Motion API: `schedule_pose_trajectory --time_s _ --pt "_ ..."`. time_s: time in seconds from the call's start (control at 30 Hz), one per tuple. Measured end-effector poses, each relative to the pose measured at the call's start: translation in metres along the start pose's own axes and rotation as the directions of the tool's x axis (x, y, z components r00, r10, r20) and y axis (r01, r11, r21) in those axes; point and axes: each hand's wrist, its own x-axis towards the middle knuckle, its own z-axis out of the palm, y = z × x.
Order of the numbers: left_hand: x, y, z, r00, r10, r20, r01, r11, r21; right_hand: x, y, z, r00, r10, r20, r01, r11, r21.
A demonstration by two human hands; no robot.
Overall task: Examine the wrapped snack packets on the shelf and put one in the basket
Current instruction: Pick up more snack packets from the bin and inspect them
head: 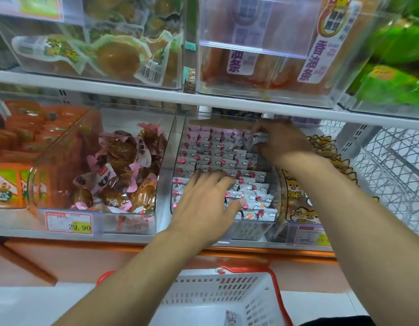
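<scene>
Small white-and-pink wrapped snack packets [217, 158] lie in neat rows inside a clear plastic bin [167, 165] on the lower shelf, and the right hand [280, 140], reaching to the back of the bin, curls its fingers around one crinkled silvery packet [256, 138] lifted just above the rows. The left hand [207, 205] rests flat with spread, straight fingers on the packets near the bin's front. Below the shelf sits a white slotted plastic basket with red handles [217, 290], a single small packet [230, 317] lying on its floor, while a neighbouring clear bin of brown pink-wrapped snacks [123, 165] stands just to the left above a 29.90 price tag [68, 223].
</scene>
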Motion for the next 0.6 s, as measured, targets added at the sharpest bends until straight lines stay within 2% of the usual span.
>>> schedule_pose_trajectory --time_s 0.13,0.27,0.47,0.53,0.6 --pt "0.005 0.008 -0.004 1.0 0.005 -0.001 -0.005 0.999 -0.037 -0.004 -0.008 -0.003 0.988 0.05 -0.146 -0.057 0.997 -0.048" --pt "0.026 0.021 -0.009 0.999 0.023 0.031 -0.02 0.995 -0.094 -0.004 -0.009 -0.005 0.963 0.216 -0.16 -0.225 0.973 -0.043" --pt "0.112 0.041 0.0 0.955 -0.131 0.266 0.139 0.99 -0.013 -0.006 -0.004 0.007 0.926 0.285 -0.248 -0.255 0.956 0.147" --pt "0.126 0.044 0.014 0.94 -0.174 0.293 0.176 0.984 0.021 -0.007 -0.004 0.008 0.92 0.285 -0.27 -0.247 0.954 0.168" --pt "0.134 0.04 0.025 0.947 -0.185 0.263 0.183 0.983 0.032 -0.005 -0.003 0.008 0.922 0.269 -0.279 -0.228 0.959 0.171"
